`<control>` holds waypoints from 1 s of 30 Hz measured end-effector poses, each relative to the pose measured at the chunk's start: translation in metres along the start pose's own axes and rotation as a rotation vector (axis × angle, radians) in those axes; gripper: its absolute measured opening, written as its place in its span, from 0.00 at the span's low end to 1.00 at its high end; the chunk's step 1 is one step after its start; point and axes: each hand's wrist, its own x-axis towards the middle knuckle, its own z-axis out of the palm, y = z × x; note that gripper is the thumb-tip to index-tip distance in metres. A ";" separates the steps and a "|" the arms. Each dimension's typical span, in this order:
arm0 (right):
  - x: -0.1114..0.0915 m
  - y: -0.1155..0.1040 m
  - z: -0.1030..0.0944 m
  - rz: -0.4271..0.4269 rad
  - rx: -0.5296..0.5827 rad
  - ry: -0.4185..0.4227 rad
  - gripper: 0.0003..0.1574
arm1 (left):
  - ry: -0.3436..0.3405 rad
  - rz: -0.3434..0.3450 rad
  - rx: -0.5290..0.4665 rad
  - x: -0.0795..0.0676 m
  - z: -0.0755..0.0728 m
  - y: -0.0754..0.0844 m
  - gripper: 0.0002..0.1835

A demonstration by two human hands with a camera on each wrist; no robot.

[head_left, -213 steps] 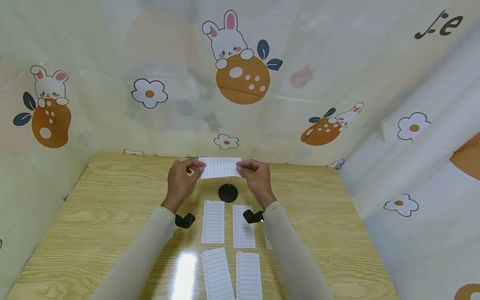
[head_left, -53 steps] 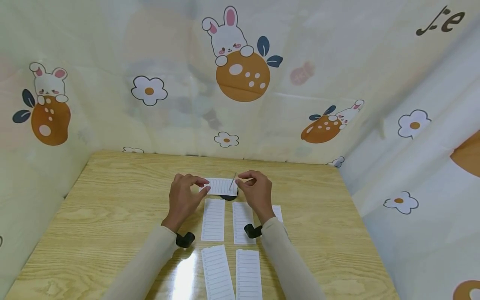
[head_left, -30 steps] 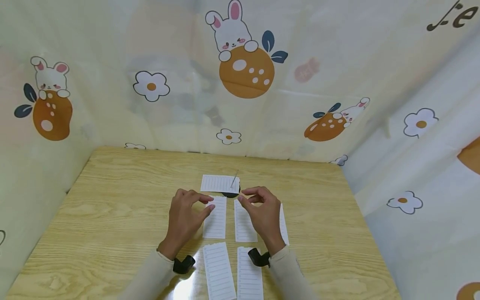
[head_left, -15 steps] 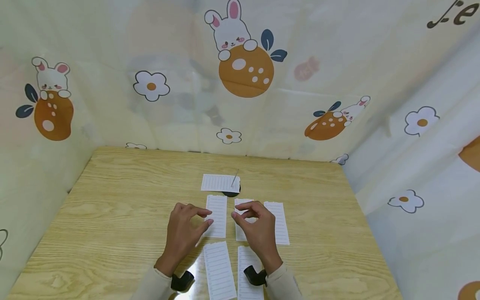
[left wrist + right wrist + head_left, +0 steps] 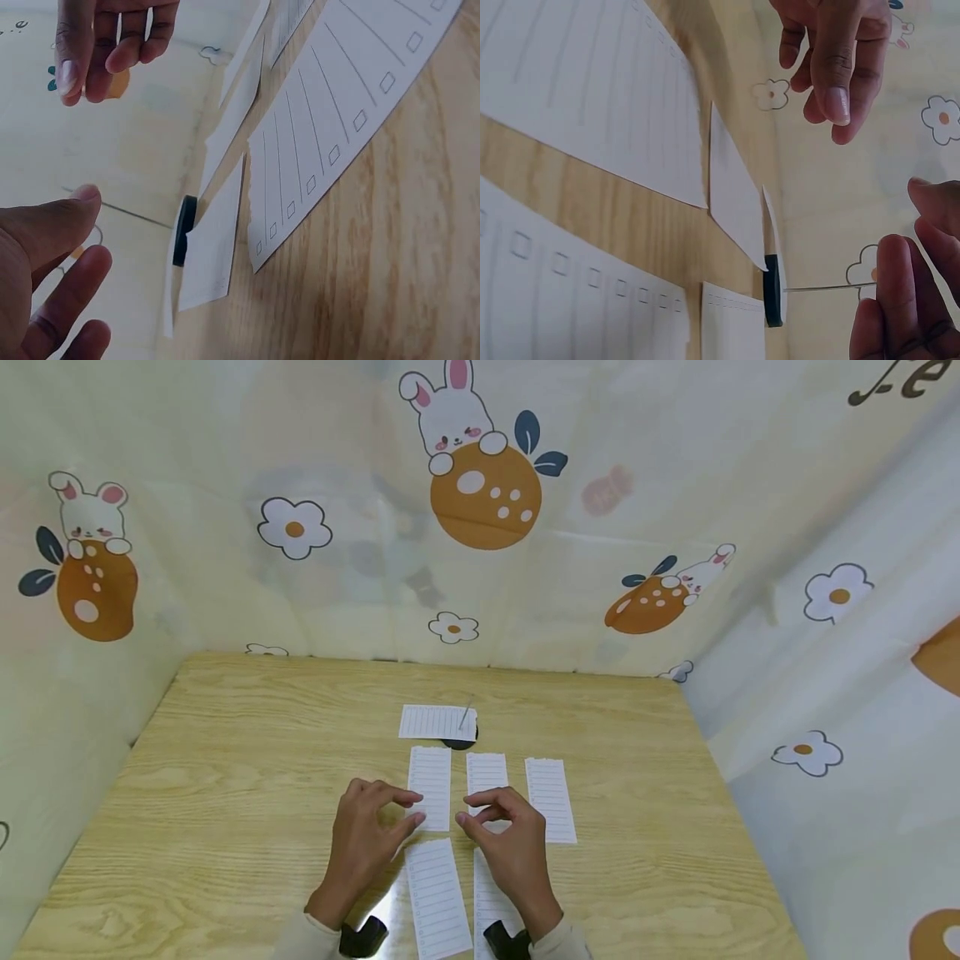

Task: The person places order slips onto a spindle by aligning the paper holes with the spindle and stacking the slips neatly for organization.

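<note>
A lined paper slip (image 5: 431, 722) lies crosswise at the far middle of the table, over the black round base (image 5: 460, 744) of a paper spike. The spike's thin metal rod (image 5: 466, 713) rises through the slip's right end. My left hand (image 5: 367, 827) hovers beside the left column of slips, thumb and index finger apart, holding nothing. My right hand (image 5: 512, 843) hovers over the right column, its fingers loosely bent and nothing between them. Beneath and between the hands lie a rear left slip (image 5: 430, 777) and a rear middle slip (image 5: 486, 770), the latter partly covered.
Nearer the front are a tilted slip (image 5: 438, 897) and another slip (image 5: 491, 902) partly behind the right hand and wrist camera. A further slip (image 5: 551, 802) lies to the right. Patterned cloth (image 5: 360, 593) closes off the wooden table (image 5: 247, 760) at the back and sides.
Both hands held the crosswise slip up, then lowered it over the rod onto the base. They have let go of it and drawn back toward the front.
</note>
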 end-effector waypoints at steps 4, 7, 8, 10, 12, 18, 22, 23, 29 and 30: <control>-0.006 0.002 0.001 0.016 0.004 -0.006 0.19 | -0.001 -0.010 -0.006 -0.005 -0.002 0.001 0.17; -0.009 0.004 0.002 0.024 0.007 -0.015 0.20 | -0.003 -0.015 0.001 -0.010 -0.005 0.003 0.17; -0.010 0.004 0.002 0.023 0.008 -0.018 0.21 | -0.002 -0.017 0.003 -0.012 -0.005 0.003 0.17; -0.012 0.006 0.003 0.017 0.013 -0.027 0.22 | 0.001 -0.018 0.008 -0.016 -0.007 0.004 0.17; -0.013 0.008 0.005 0.010 0.010 -0.038 0.22 | 0.007 -0.018 0.011 -0.021 -0.008 0.005 0.17; -0.014 0.014 0.007 0.011 0.009 -0.107 0.22 | 0.019 -0.020 0.010 -0.034 -0.010 0.010 0.18; -0.015 0.016 0.009 0.023 -0.011 -0.161 0.23 | 0.014 -0.047 0.010 -0.044 -0.012 0.013 0.19; -0.015 0.016 0.009 0.021 -0.016 -0.171 0.23 | 0.014 -0.050 0.012 -0.046 -0.012 0.013 0.19; -0.017 0.019 0.012 -0.015 -0.037 -0.205 0.25 | 0.041 -0.063 0.001 -0.059 -0.015 0.014 0.20; -0.017 0.019 0.012 -0.021 -0.042 -0.208 0.25 | 0.040 -0.074 -0.005 -0.061 -0.015 0.015 0.20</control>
